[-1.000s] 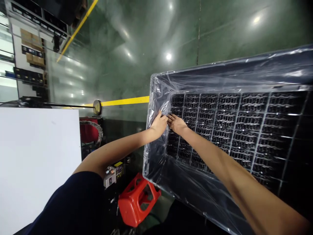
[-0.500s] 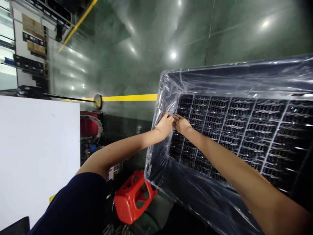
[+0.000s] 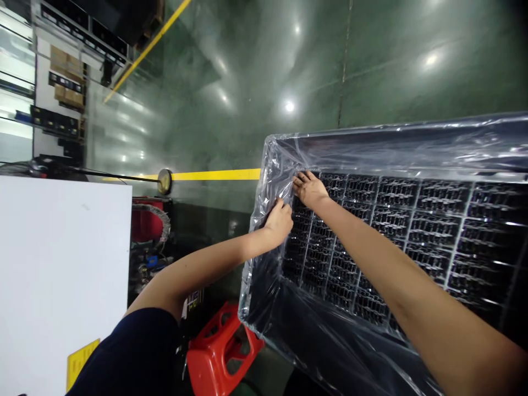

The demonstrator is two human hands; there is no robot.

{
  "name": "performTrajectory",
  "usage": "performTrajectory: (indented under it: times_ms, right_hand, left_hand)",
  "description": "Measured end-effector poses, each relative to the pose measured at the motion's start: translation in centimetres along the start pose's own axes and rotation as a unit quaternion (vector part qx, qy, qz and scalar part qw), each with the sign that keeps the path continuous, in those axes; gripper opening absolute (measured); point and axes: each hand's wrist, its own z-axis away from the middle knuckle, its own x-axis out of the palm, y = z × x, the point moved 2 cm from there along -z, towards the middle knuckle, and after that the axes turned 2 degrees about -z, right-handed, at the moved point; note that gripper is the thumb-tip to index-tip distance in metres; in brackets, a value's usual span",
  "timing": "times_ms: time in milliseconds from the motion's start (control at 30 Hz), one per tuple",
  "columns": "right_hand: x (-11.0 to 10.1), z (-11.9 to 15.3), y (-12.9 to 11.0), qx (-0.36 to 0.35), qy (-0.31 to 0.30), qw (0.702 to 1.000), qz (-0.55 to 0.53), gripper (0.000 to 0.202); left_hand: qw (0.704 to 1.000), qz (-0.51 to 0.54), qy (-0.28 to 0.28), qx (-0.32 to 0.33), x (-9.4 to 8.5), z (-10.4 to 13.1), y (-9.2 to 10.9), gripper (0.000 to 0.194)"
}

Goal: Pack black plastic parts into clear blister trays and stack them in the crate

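A clear plastic liner (image 3: 277, 165) covers the inside and rim of a large dark bin on the right. Inside it lies a divided tray (image 3: 412, 220), its cells packed with small dark parts. My left hand (image 3: 281, 221) is at the liner on the bin's near-left end, fingers curled with the film at its thumb. Just above and to the right, my right hand (image 3: 310, 190) rests at the tray's upper-left corner. Its fingers are spread and reach onto the film; nothing shows in its grasp.
A red plastic stool (image 3: 218, 352) stands below the bin's left corner. To the left is a white tabletop (image 3: 61, 264) with a yellow sign (image 3: 82, 363) by its edge. A post with a round base (image 3: 165, 181) stands on the green floor, near a yellow line (image 3: 214, 175).
My hands have moved apart: the right has shifted up along the liner to the tray's corner with its fingers spreading. The left stays lower at the film. The view has tilted slightly.
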Motion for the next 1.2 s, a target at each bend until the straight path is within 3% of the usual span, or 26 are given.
performTrajectory:
  times_ms: [233, 367, 433, 500, 600, 667, 767, 867, 1033, 1200]
  right_hand:
    - [0.2, -1.6, -0.9, 0.007, 0.009, 0.999, -0.039, 0.040]
    - [-2.2, 1.4, 0.6, 0.040, 0.051, 0.997, -0.049, 0.043]
    - [-3.8, 5.6, 3.2, 0.108, 0.098, 0.989, -0.040, 0.045]
    - [-5.7, 11.8, 7.0, 0.225, 0.156, 0.962, -0.018, 0.046]
    - [-8.4, 22.7, 13.3, 0.434, 0.229, 0.871, 0.025, 0.046]
    - [-9.6, 28.8, 16.8, 0.536, 0.247, 0.805, 0.050, 0.043]
    - [-10.0, 33.6, 20.0, 0.597, 0.220, 0.770, 0.055, 0.042]
    - [-9.8, 34.5, 21.3, 0.606, 0.176, 0.774, 0.052, 0.039]
    - [-10.9, 33.8, 22.6, 0.608, 0.113, 0.784, 0.054, 0.032]
    - [-12.1, 33.4, 22.8, 0.562, 0.088, 0.820, 0.054, 0.023]
  left_hand:
    - [1.000, 0.013, 0.016, 0.002, -1.5, -1.3, 2.5, 0.038]
    - [0.999, 0.026, 0.027, -0.020, -2.4, -2.7, 2.9, 0.035]
    - [0.997, 0.043, 0.046, -0.038, -2.9, -4.3, 2.7, 0.040]
    - [0.993, 0.065, 0.075, -0.071, -3.3, -6.6, 2.1, 0.047]
    - [0.979, 0.098, 0.112, -0.136, -3.5, -10.4, 1.0, 0.056]
    - [0.970, 0.113, 0.127, -0.171, -3.4, -12.3, 0.5, 0.057]
    - [0.961, 0.118, 0.141, -0.204, -3.3, -13.8, 0.2, 0.056]
    - [0.960, 0.109, 0.143, -0.213, -3.5, -13.9, 0.3, 0.054]
    - [0.965, 0.086, 0.134, -0.206, -3.9, -13.6, 0.4, 0.053]
    - [0.970, 0.065, 0.127, -0.196, -4.1, -13.5, 0.3, 0.054]
